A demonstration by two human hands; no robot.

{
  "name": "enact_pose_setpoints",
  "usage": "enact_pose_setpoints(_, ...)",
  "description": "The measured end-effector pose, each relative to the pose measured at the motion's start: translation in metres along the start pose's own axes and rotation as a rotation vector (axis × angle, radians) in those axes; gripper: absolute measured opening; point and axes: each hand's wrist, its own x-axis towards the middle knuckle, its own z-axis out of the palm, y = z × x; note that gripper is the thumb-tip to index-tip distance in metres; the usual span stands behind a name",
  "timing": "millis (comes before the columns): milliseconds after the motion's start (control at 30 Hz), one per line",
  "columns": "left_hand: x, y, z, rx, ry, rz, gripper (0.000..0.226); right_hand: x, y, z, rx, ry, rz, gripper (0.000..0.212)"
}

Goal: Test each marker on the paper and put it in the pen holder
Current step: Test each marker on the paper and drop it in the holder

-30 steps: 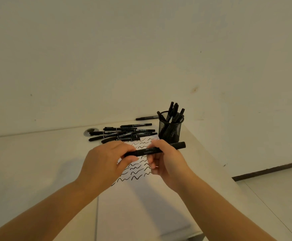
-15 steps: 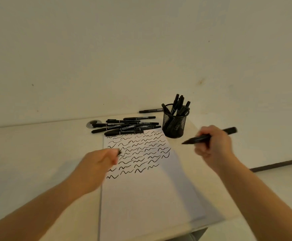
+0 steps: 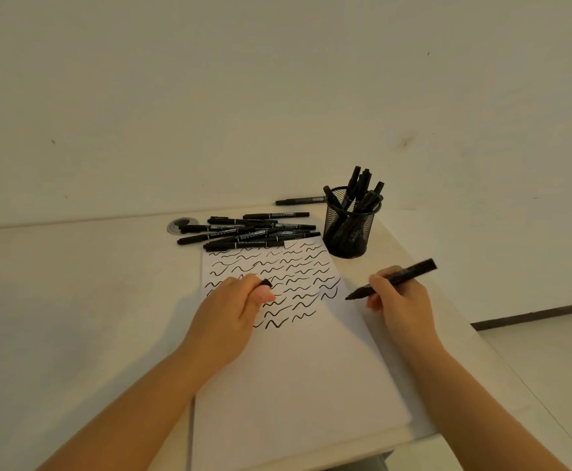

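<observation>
Black marker (image 3: 393, 278) gripped in right hand (image 3: 398, 297) (cap (image 3: 265, 283) pinched by left hand (image 3: 230, 309)) over paper (image 3: 295, 368).

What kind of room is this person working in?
Probably a plain office or workroom: a pale desk against a bare wall, a mesh pen holder full of markers, and a cable grommet in the desktop.

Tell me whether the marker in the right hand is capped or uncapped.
Uncapped. The marker in the right hand shows a bare tip pointing at the paper, and the left hand pinches its cap.
</observation>
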Motion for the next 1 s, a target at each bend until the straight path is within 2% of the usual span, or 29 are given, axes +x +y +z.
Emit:
enact_pose_setpoints(67,-0.002,-0.007,0.003,0.029,-0.047,-0.010,0.031,0.001,0.002,-0.003,-0.012,-0.035,-0.046,0.014)
enact_pose_setpoints(167,-0.001,-0.009,0.006,0.037,-0.066,-0.025,0.045,-0.001,0.001,0.008,-0.069,-0.187,-0.129,0.013)
enact_pose_setpoints(267,-0.001,-0.008,0.008,0.017,-0.053,-0.039,0.034,-0.004,0.003,0.013,-0.140,-0.301,-0.183,0.016)
enact_pose_setpoints(333,-0.002,-0.008,0.008,0.006,-0.051,-0.040,0.030,-0.004,0.004,0.013,-0.156,-0.319,-0.194,0.015)
enact_pose_setpoints(733,-0.002,-0.007,0.007,-0.028,-0.058,-0.037,0.024,-0.006,0.010,0.003,-0.274,-0.177,-0.257,0.023)
enact_pose_setpoints(833,-0.002,-0.008,0.007,-0.026,-0.059,-0.034,0.023,-0.005,0.008,0.000,-0.316,-0.044,-0.298,0.021)
enact_pose_setpoints(933,-0.002,-0.009,0.007,-0.019,-0.058,-0.043,0.023,-0.003,0.003,0.001,-0.109,0.082,-0.270,0.018)
enact_pose_setpoints(1000,-0.003,-0.009,0.007,-0.008,-0.032,-0.038,0.025,-0.001,-0.002,0.001,-0.008,0.095,-0.210,0.016)
